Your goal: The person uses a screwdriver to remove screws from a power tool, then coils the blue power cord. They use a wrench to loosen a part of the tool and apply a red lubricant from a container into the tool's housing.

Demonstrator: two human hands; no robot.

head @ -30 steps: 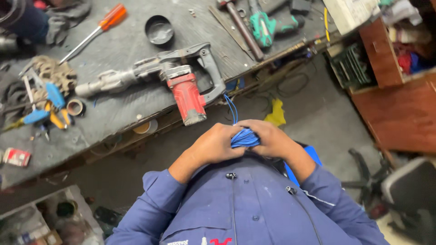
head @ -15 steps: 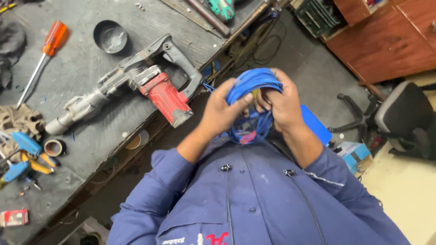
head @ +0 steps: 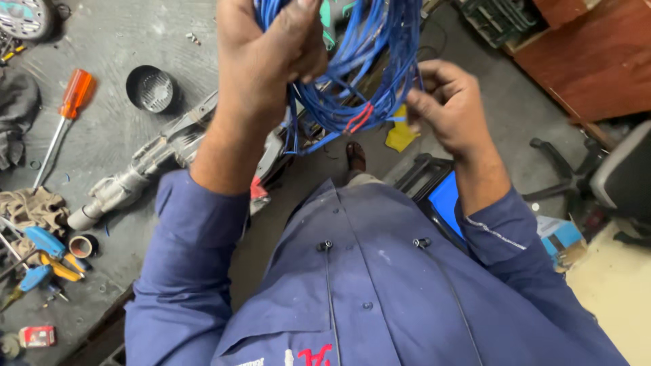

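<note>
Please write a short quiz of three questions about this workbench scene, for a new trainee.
1. True or false: the left hand grips the coil of blue wire.
2. What does the right hand touch: A) the screwdriver, B) the coil's side, C) the power tool?
3. What colour is the handle of the screwdriver on the workbench?

Key: 1 true; 2 B; 3 orange.

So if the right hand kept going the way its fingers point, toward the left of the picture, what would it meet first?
Probably the blue wire bundle: the right hand already has fingertips at the loops, beside the red strands. Depth is hard to judge.
</note>
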